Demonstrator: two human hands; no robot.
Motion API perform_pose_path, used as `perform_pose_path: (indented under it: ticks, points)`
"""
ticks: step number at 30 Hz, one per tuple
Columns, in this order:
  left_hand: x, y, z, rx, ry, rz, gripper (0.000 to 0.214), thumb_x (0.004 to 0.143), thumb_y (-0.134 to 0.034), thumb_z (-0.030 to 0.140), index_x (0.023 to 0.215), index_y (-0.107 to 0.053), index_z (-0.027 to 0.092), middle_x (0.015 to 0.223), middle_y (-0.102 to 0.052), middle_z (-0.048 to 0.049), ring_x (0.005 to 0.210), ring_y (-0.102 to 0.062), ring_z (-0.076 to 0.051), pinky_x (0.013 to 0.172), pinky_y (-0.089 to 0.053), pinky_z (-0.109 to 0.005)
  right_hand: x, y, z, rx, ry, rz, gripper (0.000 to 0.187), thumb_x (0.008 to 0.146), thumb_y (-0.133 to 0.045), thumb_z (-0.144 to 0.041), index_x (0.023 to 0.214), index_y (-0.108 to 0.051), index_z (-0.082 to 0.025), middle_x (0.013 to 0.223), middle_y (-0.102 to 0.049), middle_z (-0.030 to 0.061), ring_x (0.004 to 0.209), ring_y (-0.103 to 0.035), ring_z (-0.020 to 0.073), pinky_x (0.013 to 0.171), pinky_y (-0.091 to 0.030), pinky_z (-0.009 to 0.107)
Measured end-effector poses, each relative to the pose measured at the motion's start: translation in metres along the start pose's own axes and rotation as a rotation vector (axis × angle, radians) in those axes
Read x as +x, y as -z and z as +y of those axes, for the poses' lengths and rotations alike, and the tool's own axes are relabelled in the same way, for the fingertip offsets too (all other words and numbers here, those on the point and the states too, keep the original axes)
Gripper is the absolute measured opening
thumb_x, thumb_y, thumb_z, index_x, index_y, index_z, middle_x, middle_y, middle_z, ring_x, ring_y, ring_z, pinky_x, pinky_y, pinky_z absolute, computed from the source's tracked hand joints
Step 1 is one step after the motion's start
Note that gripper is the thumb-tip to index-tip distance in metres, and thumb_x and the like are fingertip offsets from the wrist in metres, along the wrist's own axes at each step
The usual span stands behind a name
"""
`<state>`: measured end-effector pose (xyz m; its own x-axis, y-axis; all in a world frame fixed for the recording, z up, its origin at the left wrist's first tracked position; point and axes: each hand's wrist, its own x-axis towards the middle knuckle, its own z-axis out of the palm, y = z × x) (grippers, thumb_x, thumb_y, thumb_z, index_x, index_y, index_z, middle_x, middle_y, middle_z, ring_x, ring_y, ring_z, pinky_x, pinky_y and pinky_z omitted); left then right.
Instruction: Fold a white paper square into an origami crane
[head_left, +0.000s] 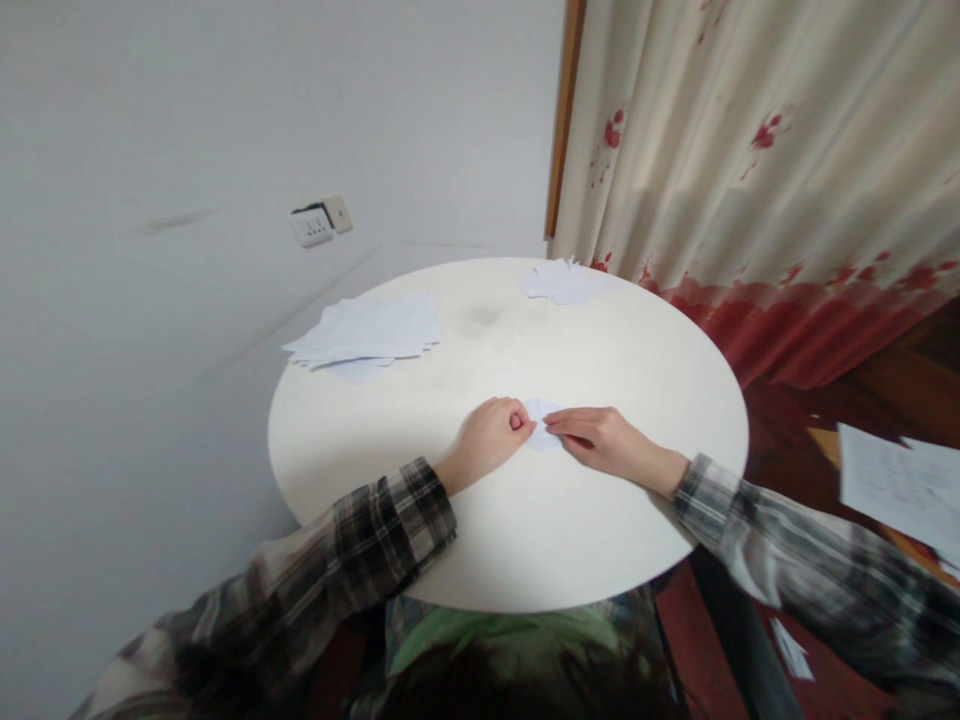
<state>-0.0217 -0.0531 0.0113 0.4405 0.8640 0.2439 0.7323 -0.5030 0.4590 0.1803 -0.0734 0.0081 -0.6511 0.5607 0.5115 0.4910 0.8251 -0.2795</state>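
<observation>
A small piece of white paper (541,432) lies near the middle of the round white table (480,550), between my hands. It looks folded, though its exact shape is hard to make out. At its left edge my left hand (491,435) is closed, the fingers curled and the thumb and forefinger pinching the paper. My right hand (604,438) reaches in from the other side, its fingers drawn together with the tips on the paper's right part. Both wrists rest low over the tabletop.
A stack of white paper sheets (367,330) sits at the table's back left. Smaller paper pieces (562,282) lie at the far edge. Beyond are a wall with a socket (311,227) and a curtain (750,150). Written sheets (892,480) lie to the right, below the table.
</observation>
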Motion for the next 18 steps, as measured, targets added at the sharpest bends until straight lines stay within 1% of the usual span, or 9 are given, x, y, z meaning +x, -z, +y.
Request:
perform_pose_path:
  ticks: [9, 18]
  points:
    - [-0.0004, 0.0021, 0.0026, -0.007, 0.012, -0.009, 0.010, 0.076, -0.053, 0.022, 0.067, -0.057, 0.018, 0.067, -0.058, 0.0003, 0.067, -0.052, -0.014, 0.063, -0.038, -0.026, -0.0005, 0.0001, 0.0018, 0.016, 0.012, -0.007, 0.028, 0.077, -0.047, -0.007, 0.097, -0.064, -0.016, 0.102, -0.067, 0.0074, 0.096, -0.062, 0.0162, 0.086, -0.052, 0.031]
    - [-0.0003, 0.0025, 0.0034, -0.021, 0.019, -0.011, 0.009, 0.074, -0.054, 0.021, 0.066, -0.057, 0.018, 0.066, -0.058, 0.0009, 0.067, -0.052, -0.013, 0.064, -0.039, -0.025, 0.0002, 0.0009, 0.0016, 0.044, -0.006, 0.005, 0.029, 0.078, -0.046, -0.009, 0.099, -0.064, -0.017, 0.100, -0.067, 0.0067, 0.095, -0.063, 0.0161, 0.087, -0.052, 0.033]
